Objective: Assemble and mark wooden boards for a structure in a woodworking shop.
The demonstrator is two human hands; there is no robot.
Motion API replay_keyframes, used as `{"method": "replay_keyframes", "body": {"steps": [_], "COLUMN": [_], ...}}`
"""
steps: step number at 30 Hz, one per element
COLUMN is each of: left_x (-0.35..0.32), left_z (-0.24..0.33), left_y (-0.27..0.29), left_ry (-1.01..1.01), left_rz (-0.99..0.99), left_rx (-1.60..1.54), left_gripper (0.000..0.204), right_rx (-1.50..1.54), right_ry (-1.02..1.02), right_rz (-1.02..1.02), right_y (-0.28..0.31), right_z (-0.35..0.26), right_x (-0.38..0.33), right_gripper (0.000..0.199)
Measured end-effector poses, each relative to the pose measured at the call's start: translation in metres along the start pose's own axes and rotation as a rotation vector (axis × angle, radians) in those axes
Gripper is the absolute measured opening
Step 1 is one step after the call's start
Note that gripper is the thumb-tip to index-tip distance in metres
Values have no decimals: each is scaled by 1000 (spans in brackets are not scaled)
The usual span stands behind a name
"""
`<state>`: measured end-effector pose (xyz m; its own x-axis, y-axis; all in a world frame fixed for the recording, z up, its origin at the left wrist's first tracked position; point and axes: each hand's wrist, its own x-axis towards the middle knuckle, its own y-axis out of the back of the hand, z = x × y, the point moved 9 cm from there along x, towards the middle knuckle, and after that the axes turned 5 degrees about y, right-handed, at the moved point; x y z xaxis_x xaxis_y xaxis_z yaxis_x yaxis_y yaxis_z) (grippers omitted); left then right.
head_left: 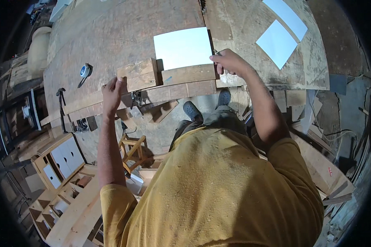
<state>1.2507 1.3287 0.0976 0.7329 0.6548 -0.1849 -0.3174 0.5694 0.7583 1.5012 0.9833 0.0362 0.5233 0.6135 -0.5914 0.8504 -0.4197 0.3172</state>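
Note:
At the bench's near edge, my left hand is curled with its fingers drawn together beside the left end of a thick wooden block. What it holds, if anything, is hidden. My right hand is closed around a slim, pen-like thing, mostly covered by the fingers. It is at the lower right corner of a white rectangular sheet. Along the sheet's near side lies a wooden strip with a small blue mark, just right of the block.
A tape measure lies on the worn wooden bench, left of my hands. Two white panels rest at the right. A hammer-like tool hangs at the front edge. Below stand a wooden stool and a cabinet with white doors.

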Motion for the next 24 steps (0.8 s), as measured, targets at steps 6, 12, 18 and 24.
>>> {"method": "replay_keyframes", "body": {"steps": [6,12,18,24], "left_x": [-8,-16,-8,-11], "left_z": [5,26,5,10], "left_y": [-10,-11,-16,-15], "left_ry": [-99,-270,-123,-128], "left_rz": [223,318,234,263], "left_rx": [314,194,178,210], "left_gripper": [45,44,36,36], "right_rx": [-19,5,-18,-13], "right_ry": [60,77,67,79], "right_rz": [-10,10,15,17], "right_y": [0,-4,-4,-5], "right_z": [3,0,-4,-2], "right_x": [4,5,3,6], "right_gripper": [36,28,28,27]}}
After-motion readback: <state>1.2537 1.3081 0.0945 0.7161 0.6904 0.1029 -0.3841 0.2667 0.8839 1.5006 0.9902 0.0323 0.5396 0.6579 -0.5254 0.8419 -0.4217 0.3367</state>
